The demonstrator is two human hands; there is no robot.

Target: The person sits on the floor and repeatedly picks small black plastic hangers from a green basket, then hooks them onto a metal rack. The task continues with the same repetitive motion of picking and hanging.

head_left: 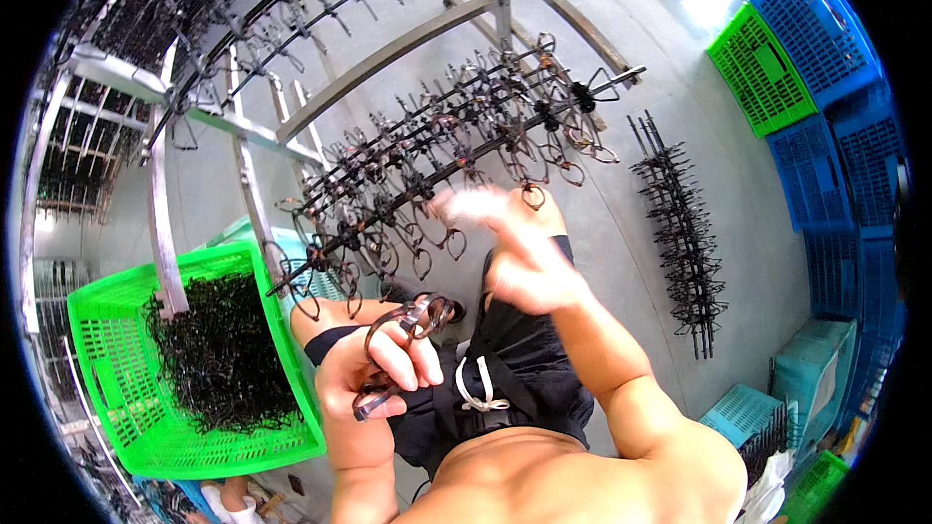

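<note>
Head view: the left grip (357, 364) is clasping dark loops (439, 312) over the lap. The right grip (519, 257) is blurring near the loaded rods (413, 189); whether it is gripping anything cannot be told. A green basket (115, 349) is standing at left.

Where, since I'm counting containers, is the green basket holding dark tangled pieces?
In the head view, the green plastic basket is at lower left, left of the left hand, with a metal post overlapping its upper rim.
</note>
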